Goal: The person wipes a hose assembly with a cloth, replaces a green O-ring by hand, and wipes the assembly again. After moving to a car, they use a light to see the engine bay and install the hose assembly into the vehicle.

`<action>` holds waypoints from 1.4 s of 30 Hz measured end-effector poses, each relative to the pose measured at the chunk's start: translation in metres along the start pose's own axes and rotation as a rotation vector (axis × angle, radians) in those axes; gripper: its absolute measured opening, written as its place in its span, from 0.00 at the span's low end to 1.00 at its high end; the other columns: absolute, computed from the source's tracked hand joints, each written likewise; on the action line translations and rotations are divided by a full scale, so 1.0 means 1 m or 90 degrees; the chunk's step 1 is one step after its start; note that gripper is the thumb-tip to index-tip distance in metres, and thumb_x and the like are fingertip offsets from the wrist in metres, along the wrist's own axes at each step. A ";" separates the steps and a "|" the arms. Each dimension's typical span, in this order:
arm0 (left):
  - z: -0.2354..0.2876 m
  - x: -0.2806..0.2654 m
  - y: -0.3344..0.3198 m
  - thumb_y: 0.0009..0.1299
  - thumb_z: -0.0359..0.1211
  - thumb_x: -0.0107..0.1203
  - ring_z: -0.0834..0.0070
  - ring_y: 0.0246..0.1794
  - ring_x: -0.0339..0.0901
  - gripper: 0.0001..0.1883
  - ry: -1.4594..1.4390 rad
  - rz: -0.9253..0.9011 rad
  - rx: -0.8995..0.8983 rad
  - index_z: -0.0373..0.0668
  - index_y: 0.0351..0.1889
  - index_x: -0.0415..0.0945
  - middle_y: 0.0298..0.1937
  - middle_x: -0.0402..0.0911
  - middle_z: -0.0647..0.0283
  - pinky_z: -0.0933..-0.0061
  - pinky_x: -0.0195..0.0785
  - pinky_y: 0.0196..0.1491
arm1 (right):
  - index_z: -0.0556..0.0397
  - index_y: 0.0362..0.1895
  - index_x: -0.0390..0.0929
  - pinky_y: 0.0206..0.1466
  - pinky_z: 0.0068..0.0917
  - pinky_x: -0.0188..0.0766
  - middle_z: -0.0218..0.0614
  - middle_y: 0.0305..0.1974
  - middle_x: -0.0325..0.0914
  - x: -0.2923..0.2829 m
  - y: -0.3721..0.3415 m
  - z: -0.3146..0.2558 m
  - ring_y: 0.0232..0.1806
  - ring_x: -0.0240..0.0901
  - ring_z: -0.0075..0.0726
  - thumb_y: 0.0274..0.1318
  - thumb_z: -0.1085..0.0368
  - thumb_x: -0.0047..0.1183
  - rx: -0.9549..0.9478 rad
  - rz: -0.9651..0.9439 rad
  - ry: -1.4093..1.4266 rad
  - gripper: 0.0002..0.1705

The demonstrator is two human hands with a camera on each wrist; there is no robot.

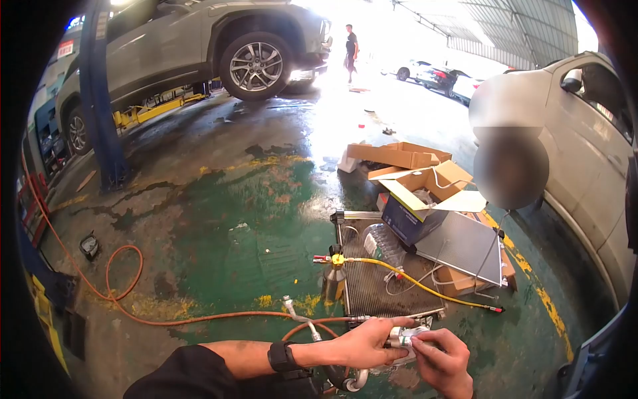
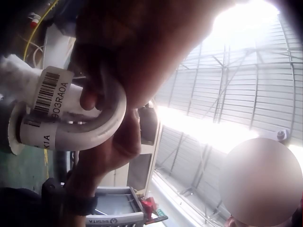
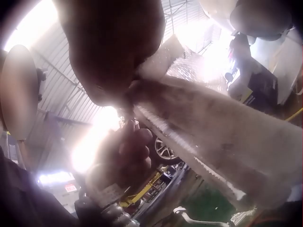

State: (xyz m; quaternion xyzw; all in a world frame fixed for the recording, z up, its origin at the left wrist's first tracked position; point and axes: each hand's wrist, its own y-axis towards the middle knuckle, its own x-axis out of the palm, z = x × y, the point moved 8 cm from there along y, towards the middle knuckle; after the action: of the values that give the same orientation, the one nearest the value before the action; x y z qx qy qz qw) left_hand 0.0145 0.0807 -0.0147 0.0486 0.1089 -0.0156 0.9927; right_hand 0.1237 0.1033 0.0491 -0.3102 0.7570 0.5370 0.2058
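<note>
Low in the head view, a left hand (image 1: 359,346) with a black wristband grips a silvery metal pipe (image 1: 395,336), its index finger extended. Pressed close on its right, the right hand (image 1: 445,362) pinches translucent plastic wrap (image 1: 420,332) at the pipe. In the left wrist view the bent pipe (image 2: 102,127) carries a white barcode label (image 2: 52,92), with fingers behind the bend. A sheet of cloudy wrap (image 3: 218,137) fills much of the right wrist view, running from under the dark, blurred right hand (image 3: 113,47); its fingertips are hard to make out.
Beyond the hands lie a finned radiator (image 1: 372,286), a yellow hose (image 1: 425,287), a metal canister (image 1: 333,279) and open boxes (image 1: 412,219). An orange hose (image 1: 199,320) crosses the green floor. A raised car stands back left, a white vehicle (image 1: 591,159) at right; a person (image 1: 351,53) is far back.
</note>
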 end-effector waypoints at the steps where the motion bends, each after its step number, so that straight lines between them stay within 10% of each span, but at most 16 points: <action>1: 0.000 0.003 0.000 0.61 0.30 0.58 0.76 0.21 0.73 0.27 0.001 -0.003 0.034 0.31 0.57 0.61 0.22 0.77 0.57 0.75 0.66 0.28 | 0.52 0.34 0.79 0.30 0.28 0.72 0.38 0.30 0.76 0.001 0.000 -0.005 0.28 0.74 0.38 0.32 0.79 0.60 -0.048 -0.013 -0.043 0.18; 8: 0.012 0.007 -0.005 0.60 0.29 0.56 0.62 0.20 0.74 0.28 0.147 -0.037 0.066 0.32 0.58 0.59 0.20 0.75 0.50 0.67 0.66 0.27 | 0.54 0.32 0.71 0.31 0.28 0.71 0.37 0.27 0.74 0.004 -0.001 -0.011 0.27 0.73 0.38 0.35 0.79 0.57 -0.027 -0.088 -0.041 0.16; 13: 0.019 0.011 -0.010 0.57 0.27 0.53 0.53 0.19 0.74 0.31 0.259 -0.033 0.102 0.31 0.59 0.56 0.18 0.74 0.49 0.59 0.65 0.24 | 0.55 0.31 0.66 0.35 0.22 0.69 0.31 0.25 0.71 0.027 -0.032 0.046 0.29 0.72 0.24 0.44 0.76 0.57 0.479 -0.089 0.449 0.12; 21: -0.001 0.013 -0.008 0.53 0.26 0.50 0.55 0.22 0.75 0.38 0.519 -0.048 0.112 0.32 0.64 0.48 0.25 0.75 0.54 0.62 0.67 0.23 | 0.56 0.29 0.70 0.28 0.14 0.63 0.26 0.27 0.72 0.064 -0.063 0.069 0.27 0.68 0.16 0.44 0.78 0.58 0.706 -0.090 0.659 0.09; 23: 0.001 0.008 -0.006 0.54 0.27 0.50 0.53 0.22 0.74 0.38 0.515 0.003 0.134 0.32 0.64 0.49 0.24 0.75 0.52 0.59 0.67 0.24 | 0.58 0.28 0.72 0.34 0.16 0.66 0.29 0.31 0.73 0.061 -0.062 0.074 0.30 0.68 0.19 0.43 0.79 0.58 0.666 -0.085 0.591 0.08; 26: 0.011 -0.012 -0.004 0.54 0.28 0.53 0.48 0.24 0.73 0.36 0.392 0.078 0.057 0.32 0.62 0.54 0.22 0.74 0.45 0.57 0.67 0.26 | 0.58 0.32 0.75 0.41 0.25 0.70 0.38 0.36 0.72 0.024 -0.019 0.043 0.38 0.72 0.34 0.39 0.78 0.60 0.280 0.026 0.309 0.12; 33: 0.002 -0.008 0.001 0.58 0.29 0.60 0.78 0.40 0.75 0.31 0.173 -0.025 -0.030 0.31 0.59 0.60 0.40 0.78 0.52 0.75 0.69 0.44 | 0.58 0.35 0.76 0.32 0.28 0.70 0.37 0.35 0.75 0.002 -0.002 -0.007 0.30 0.70 0.36 0.31 0.74 0.55 -0.123 -0.049 -0.078 0.17; 37: 0.000 0.006 -0.004 0.57 0.24 0.59 0.82 0.38 0.73 0.31 0.058 -0.164 -0.138 0.29 0.59 0.60 0.37 0.79 0.59 0.77 0.68 0.42 | 0.57 0.34 0.76 0.31 0.28 0.69 0.36 0.34 0.74 0.003 -0.003 -0.012 0.30 0.71 0.36 0.32 0.73 0.55 -0.134 -0.061 -0.051 0.16; 42: 0.016 0.007 -0.005 0.55 0.24 0.58 0.76 0.31 0.77 0.33 0.117 -0.135 -0.006 0.31 0.60 0.59 0.30 0.79 0.58 0.75 0.68 0.37 | 0.56 0.33 0.77 0.30 0.28 0.70 0.35 0.28 0.75 0.005 -0.010 0.014 0.28 0.73 0.37 0.37 0.72 0.63 0.059 -0.081 0.197 0.13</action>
State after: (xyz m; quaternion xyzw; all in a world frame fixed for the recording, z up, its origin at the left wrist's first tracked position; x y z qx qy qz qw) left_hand 0.0242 0.0739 -0.0012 0.0331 0.2039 -0.1155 0.9716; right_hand 0.1260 0.1126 0.0344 -0.4268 0.7826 0.4329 0.1342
